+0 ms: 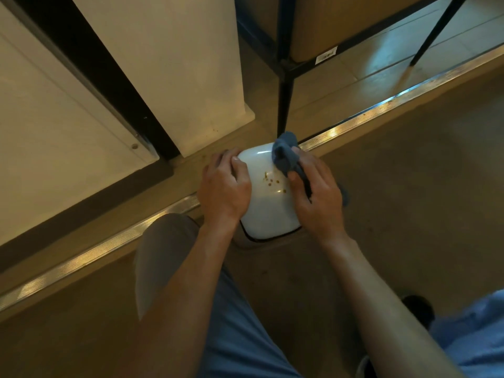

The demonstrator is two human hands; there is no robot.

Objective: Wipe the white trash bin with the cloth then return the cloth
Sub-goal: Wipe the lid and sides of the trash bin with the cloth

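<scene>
Two hands | left hand (pixel 223 186) fingers curled on bin lid (pixel 268 203) | right hand (pixel 317 197) fingers pinch cloth (pixel 286 155)

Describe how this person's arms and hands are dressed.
Both forearms are bare to the bottom edge of the picture, with no sleeves in view. The left hand and right hand wear no gloves; no rings, watch or bands show.
</scene>
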